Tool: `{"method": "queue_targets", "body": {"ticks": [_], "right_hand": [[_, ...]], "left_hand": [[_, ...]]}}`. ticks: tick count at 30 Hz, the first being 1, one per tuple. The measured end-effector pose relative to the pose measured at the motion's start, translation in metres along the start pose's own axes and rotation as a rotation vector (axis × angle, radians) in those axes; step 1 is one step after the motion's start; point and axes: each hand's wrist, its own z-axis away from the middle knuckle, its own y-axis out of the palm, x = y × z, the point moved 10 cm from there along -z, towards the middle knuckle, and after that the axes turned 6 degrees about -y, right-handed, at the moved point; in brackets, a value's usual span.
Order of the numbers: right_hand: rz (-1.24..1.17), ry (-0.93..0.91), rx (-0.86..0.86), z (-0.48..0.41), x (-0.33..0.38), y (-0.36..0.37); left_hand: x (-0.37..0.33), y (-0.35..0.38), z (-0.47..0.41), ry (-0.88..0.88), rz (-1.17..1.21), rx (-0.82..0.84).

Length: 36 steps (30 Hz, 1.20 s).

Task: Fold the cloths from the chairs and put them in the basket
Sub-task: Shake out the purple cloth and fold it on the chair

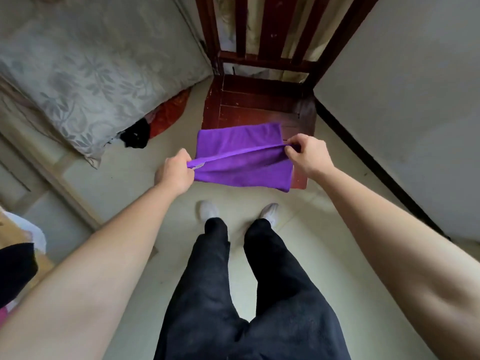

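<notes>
Both hands (179, 171) (309, 154) pinch purple cloth (241, 162) over chair (259, 105).

The premises were a private dwelling, evidently a bedroom. A bed under a grey leaf-patterned bedspread (85, 81) occupied the left side, its edge hanging toward the pale tiled floor (135, 175). A dark red-brown wooden chair with a slatted back (254, 100) stood beside a plain off-white wall (402, 94) edged with a black skirting strip (363, 150). A crumpled red fabric (168, 113) and a crumpled black fabric (136, 136) lay on the floor by the bed.
</notes>
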Motion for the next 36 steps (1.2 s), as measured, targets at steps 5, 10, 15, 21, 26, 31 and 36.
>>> {"method": "queue_targets", "body": {"ticks": [5,10,15,21,26,31,36], "right_hand": [[0.03,0.005,0.018,-0.066,-0.018,0.038],[0.082,0.04,0.034,-0.117,-0.043,0.082],[0.231,0.011,0.132,-0.138,-0.053,0.12],[0.48,-0.036,0.18,-0.141,-0.048,0.128],[0.624,-0.035,0.299,-0.137,-0.056,0.123],[0.537,-0.097,0.292,-0.113,-0.034,0.085],[0.299,-0.086,0.079,-0.091,-0.006,-0.013]], "left_hand": [[-0.008,0.028,-0.074,0.009,-0.011,-0.004],[-0.01,0.061,-0.145,0.005,-0.04,0.022],[-0.021,0.094,-0.17,0.144,-0.03,0.133],[-0.02,0.097,-0.174,0.159,-0.037,0.072],[-0.015,0.076,-0.171,0.188,-0.114,0.082],[-0.037,0.026,-0.148,0.293,-0.079,0.032],[-0.086,-0.061,-0.116,0.403,0.026,-0.076]]}}
